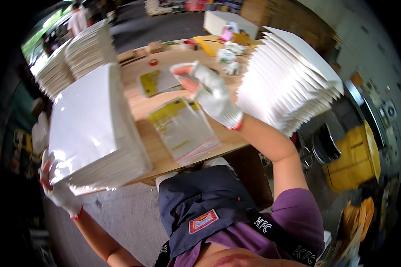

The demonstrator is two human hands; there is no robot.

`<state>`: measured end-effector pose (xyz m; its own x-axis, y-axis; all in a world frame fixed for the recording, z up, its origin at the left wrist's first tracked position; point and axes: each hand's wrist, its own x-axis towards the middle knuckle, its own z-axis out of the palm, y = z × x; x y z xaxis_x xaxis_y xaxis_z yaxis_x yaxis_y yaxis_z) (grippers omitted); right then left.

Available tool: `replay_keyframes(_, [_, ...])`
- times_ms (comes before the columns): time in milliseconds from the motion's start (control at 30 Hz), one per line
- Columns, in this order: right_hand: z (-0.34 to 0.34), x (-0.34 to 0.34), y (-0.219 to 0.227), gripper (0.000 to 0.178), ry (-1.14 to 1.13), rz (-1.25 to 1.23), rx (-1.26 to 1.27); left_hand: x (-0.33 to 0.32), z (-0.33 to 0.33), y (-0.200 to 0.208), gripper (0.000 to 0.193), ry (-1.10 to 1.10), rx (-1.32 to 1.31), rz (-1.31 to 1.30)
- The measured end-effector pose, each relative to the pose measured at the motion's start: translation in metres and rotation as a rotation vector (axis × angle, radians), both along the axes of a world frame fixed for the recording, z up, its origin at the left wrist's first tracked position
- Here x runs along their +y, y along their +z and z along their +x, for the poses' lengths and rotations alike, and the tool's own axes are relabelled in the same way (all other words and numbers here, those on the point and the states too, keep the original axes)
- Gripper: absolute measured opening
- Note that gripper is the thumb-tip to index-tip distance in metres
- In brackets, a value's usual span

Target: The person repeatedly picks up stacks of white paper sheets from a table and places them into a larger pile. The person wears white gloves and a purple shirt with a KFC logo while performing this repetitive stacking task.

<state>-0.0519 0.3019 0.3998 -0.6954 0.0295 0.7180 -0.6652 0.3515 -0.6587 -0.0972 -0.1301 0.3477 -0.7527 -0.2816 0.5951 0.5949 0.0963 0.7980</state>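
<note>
My left hand (63,196), in a white glove with bare fingertips, is at the near left corner of a tall stack of white sheets in clear plastic (84,120). Its fingers are stretched along the stack's edge. My right hand (211,91), gloved the same way, is raised over the table, thumb and fingers apart, with nothing visible between them. Beneath it lie clear plastic bags (182,129) with yellow printed tops. More yellow-topped clear bags (158,81) lie farther back, partly hidden by the right hand.
A tall, uneven stack of white folded sheets (285,80) stands at the table's right. More white stacks (91,44) rise at the far left. Tape rolls (153,62), crumpled gloves (227,55) and a yellow envelope (208,44) lie along the wooden table's (138,111) back.
</note>
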Motion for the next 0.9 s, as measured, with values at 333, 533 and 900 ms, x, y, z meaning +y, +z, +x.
replay_keyframes(333, [0.206,0.213,0.088,0.018,-0.914,-0.200,0.155,0.035,0.021,-0.045,0.059,0.214,0.140,0.309])
replay_keyframes(533, [0.222,0.300,0.096,0.034,-0.914,-0.481,-0.586,0.016,0.018,-0.172,0.061,0.438,0.147,-0.007])
replay_keyframes(900, [0.224,0.302,0.096,0.014,-0.587,-0.886,-0.384,0.086,0.077,-0.225,0.048,0.308,-0.239,0.189])
